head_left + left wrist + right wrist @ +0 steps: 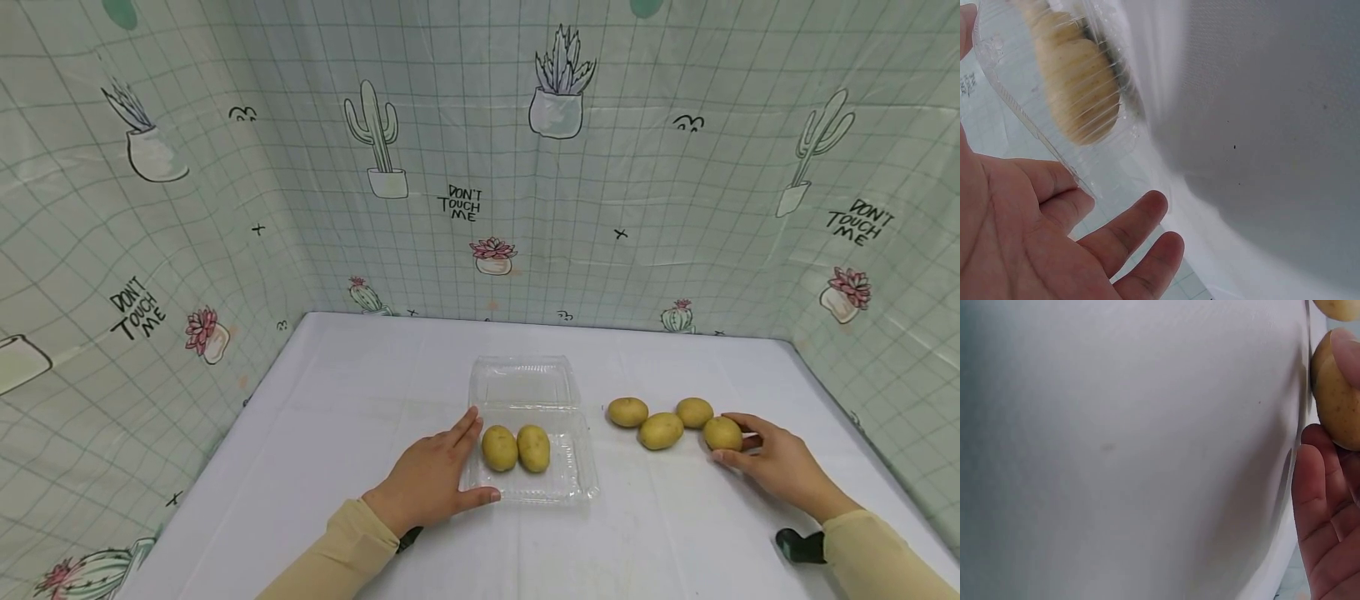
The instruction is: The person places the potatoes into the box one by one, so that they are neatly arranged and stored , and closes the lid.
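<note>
A clear plastic clamshell box (570,475) lies with its lid (522,382) folded back, and two potatoes (499,448) sit side by side in its base. My left hand (427,475) is spread along the box's left side, its fingers fairly straight and touching the wall, the thumb near the front corner. Through the ribbed plastic a potato (1082,94) shows in the left wrist view. At the right, my right hand (783,462) holds a potato (723,434) between thumb and fingers. That potato (1335,400) is partly cut off in the right wrist view.
Three more potatoes (661,431) lie on the white table (637,542) between the box and my right hand. A patterned curtain (480,167) hangs behind the table and along both sides. Dark straps (801,547) show at the wrists.
</note>
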Action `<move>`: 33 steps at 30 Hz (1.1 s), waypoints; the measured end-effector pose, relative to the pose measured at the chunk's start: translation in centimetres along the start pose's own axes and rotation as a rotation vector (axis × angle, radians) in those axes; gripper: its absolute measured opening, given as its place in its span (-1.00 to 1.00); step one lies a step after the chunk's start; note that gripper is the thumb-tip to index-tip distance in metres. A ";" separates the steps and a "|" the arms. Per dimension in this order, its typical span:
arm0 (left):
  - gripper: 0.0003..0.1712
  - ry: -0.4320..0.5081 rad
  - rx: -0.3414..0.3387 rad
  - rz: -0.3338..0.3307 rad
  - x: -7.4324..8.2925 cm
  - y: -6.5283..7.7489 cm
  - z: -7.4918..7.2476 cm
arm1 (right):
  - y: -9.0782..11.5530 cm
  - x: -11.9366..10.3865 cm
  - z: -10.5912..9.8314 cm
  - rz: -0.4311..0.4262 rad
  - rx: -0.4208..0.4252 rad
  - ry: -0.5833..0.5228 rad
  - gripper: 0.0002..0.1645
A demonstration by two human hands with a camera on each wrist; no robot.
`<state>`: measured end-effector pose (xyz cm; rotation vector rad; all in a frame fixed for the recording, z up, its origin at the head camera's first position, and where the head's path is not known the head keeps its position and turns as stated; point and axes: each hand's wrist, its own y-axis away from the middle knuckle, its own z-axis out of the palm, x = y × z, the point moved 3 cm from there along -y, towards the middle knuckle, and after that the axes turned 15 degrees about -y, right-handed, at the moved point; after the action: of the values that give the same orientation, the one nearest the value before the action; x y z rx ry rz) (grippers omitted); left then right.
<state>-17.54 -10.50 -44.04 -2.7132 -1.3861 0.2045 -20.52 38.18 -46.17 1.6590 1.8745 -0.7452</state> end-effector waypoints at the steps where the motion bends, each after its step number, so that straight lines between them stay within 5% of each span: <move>1: 0.12 0.000 0.001 0.001 0.0 0.0 0.0 | 0.0 -0.1 -0.1 0.001 0.000 -0.002 -0.03; 13: 0.12 0.000 -0.006 0.002 0.0 0.0 -0.1 | 0.1 -1.6 -0.5 -0.047 0.039 -0.043 -0.08; 22: 0.12 0.000 -0.023 0.001 0.1 -0.1 -0.3 | -0.1 -4.1 -0.3 -0.161 0.059 -0.080 -0.18; 33: 0.14 0.007 -0.049 -0.010 0.1 -0.1 -0.3 | -0.8 -6.9 1.1 -0.255 0.014 -0.129 -0.25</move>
<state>-17.45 -10.36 -43.71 -2.7431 -1.4209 0.1621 -20.51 32.40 -42.07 1.3586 2.0132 -0.9457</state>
